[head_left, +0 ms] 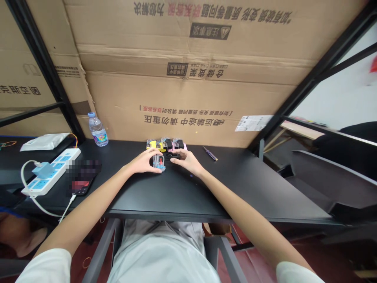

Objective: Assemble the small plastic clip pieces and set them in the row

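My left hand [145,161] grips a small clear plastic case [159,162] with blue and red parts inside, thumb in front and fingers over the back. The case stands on the black table. To its right, my right hand [188,162] has its thumb and index finger curled at a small black part [170,155], whose exact kind I cannot make out. Just behind both hands sits a row of similar clear cases: a yellow one [153,144], and black ones [167,144] with pink at the right end.
A water bottle [98,129] stands at the back left. Left of me lie a power strip [53,173] with a plugged-in charger, a phone [84,179] and a white cable. A pen [210,153] lies on the right. Cardboard [188,90] walls the table's back edge.
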`<move>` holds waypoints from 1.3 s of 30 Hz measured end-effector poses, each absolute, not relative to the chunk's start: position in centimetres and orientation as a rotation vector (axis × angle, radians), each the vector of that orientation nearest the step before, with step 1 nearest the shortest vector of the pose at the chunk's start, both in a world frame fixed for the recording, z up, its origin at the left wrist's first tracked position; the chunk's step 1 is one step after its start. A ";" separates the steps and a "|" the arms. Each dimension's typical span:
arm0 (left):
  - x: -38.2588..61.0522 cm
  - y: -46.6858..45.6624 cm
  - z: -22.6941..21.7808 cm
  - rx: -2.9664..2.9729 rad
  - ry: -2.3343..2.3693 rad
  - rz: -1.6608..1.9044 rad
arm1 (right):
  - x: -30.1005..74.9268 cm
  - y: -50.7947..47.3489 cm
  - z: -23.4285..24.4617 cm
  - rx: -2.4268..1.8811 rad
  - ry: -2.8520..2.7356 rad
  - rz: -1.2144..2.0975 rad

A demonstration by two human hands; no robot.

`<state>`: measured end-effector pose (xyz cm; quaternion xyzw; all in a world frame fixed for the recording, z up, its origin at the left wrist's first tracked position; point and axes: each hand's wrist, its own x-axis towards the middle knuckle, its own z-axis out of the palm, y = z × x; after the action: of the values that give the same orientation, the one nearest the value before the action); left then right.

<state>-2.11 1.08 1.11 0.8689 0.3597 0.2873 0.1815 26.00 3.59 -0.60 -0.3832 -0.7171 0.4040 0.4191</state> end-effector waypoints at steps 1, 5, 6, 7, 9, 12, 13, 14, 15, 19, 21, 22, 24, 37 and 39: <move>-2.1 1.1 1.2 2.462 0.966 0.854 | 26.0 3.6 -0.6 -0.962 -1.793 1.016; -1.6 1.0 1.1 2.492 0.902 0.981 | 25.9 3.5 -0.5 -0.955 -1.792 1.019; -1.4 1.0 1.0 2.477 0.894 0.998 | 25.9 3.5 -0.5 -0.944 -1.798 1.024; -1.3 1.0 0.9 2.449 0.885 1.004 | 25.9 3.5 -0.5 -0.931 -1.804 1.026; -1.2 0.9 0.6 2.370 0.878 0.975 | 25.9 3.4 -0.5 -0.913 -1.823 1.015; -1.1 0.7 0.4 2.274 0.923 0.897 | 25.8 3.3 -0.3 -0.923 -1.856 0.987; -1.0 0.7 0.3 2.259 0.950 0.890 | 25.8 3.2 -0.2 -0.927 -1.857 0.991; -1.0 0.6 0.3 2.252 0.977 0.893 | 25.8 3.1 -0.2 -0.932 -1.853 1.005; -1.0 0.6 0.3 2.252 1.003 0.901 | 25.7 3.1 -0.1 -0.938 -1.843 1.024; -1.0 0.6 0.4 2.267 1.076 0.897 | 25.7 2.8 0.3 -0.956 -1.790 1.094; -1.1 0.7 0.4 2.273 1.092 0.886 | 25.7 2.7 0.3 -0.942 -1.794 1.126; -1.1 0.7 0.4 2.274 1.099 0.880 | 25.7 2.7 0.2 -0.934 -1.811 1.144; -1.1 0.8 0.3 2.269 1.110 0.880 | 25.7 2.7 0.1 -0.921 -1.851 1.184; -0.7 0.6 -0.4 2.113 0.950 0.956 | 24.4 2.8 -2.4 -0.880 -1.720 1.321; -0.8 0.7 -0.6 2.108 0.940 0.959 | 24.2 2.9 -2.7 -0.881 -1.703 1.327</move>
<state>-0.79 0.72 -0.58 0.8002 0.3568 0.3642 0.3158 24.23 2.87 -2.75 -0.3474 -0.6713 0.5230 0.3939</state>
